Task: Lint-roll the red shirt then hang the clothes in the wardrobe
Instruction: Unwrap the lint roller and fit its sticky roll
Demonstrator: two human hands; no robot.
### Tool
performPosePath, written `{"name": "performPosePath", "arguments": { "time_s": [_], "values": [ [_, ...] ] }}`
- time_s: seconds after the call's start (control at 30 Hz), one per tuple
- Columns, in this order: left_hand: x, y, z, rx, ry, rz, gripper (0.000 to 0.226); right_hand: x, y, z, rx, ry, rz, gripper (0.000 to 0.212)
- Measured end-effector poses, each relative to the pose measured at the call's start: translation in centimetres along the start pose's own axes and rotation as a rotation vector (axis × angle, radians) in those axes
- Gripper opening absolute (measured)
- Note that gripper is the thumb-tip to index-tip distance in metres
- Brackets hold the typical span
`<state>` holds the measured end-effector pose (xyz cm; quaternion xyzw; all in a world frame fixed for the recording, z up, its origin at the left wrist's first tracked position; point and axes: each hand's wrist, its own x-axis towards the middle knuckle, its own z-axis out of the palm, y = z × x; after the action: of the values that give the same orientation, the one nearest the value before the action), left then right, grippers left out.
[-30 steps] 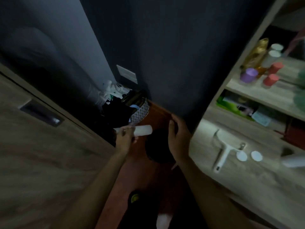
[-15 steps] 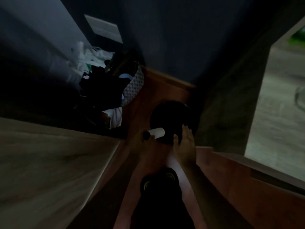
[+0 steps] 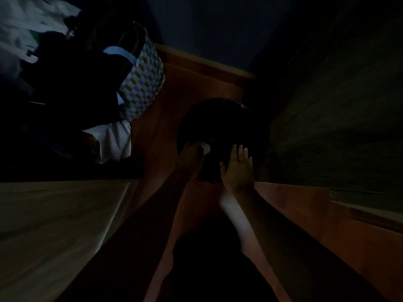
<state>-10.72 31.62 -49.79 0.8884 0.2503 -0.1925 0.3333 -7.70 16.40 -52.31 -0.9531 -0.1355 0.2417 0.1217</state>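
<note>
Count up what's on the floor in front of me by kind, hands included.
Hands: 2, left hand gripping a white roll, right hand flat on the bin
Dark round bins: 1
Patterned baskets: 1
White rolls: 1
Total: 5

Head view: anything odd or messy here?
Dark clothes spill over the patterned basket onto the floor at upper left. Otherwise too dim to judge; the round dark object under both hands is unidentifiable.
</note>
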Motion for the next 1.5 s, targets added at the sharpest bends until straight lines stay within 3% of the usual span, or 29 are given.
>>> {"name": "performPosePath", "arguments": {
  "time_s": [0.3, 0.43, 0.53, 0.63, 0.9, 1.1, 1.23, 1.5],
  "values": [
    [2.6, -0.7, 1.9, -0.127, -0.049, -0.022, 0.048, 2.8, 0.6, 0.3, -0.028, -0.066, 0.039, 0.071],
    [1.7, -0.4, 0.0, -0.005, -0.040, 0.049, 0.052, 2.5, -0.2, -0.6, -0.024, -0.071, 0.043, 0.071],
    [0.1, -0.2, -2.1, 0.110, 0.092, 0.180, 0.056, 1.4, -1.3, -2.2, -0.022, -0.085, 0.034, 0.069],
    [-2.1, 0.0, -4.5, 0.217, 0.100, 0.142, 0.062, -0.4, -3.1, -5.1, -0.004, -0.094, 0.013, 0.068],
    [-12.8, 5.3, -17.5, 0.263, 0.006, 0.111, 0.102, -9.4, -10.9, -20.1, 0.041, -0.033, -0.113, 0.066],
    [-22.2, 13.2, -27.9, 0.264, 0.209, 0.147, 0.074, -18.5, -16.0, -33.9, 0.026, 0.124, -0.269, 0.069],
    [-26.4, 19.9, -33.3, 0.300, 0.347, 0.195, 0.082, -22.5, -17.2, -42.3, 0.049, 0.294, -0.327, 0.071],
    [-32.2, 33.2, -38.5, 0.241, 0.583, 0.460, 0.063, -26.7, -10.1, -55.0, 0.059, 0.573, -0.280, 0.071]
  ]
}}
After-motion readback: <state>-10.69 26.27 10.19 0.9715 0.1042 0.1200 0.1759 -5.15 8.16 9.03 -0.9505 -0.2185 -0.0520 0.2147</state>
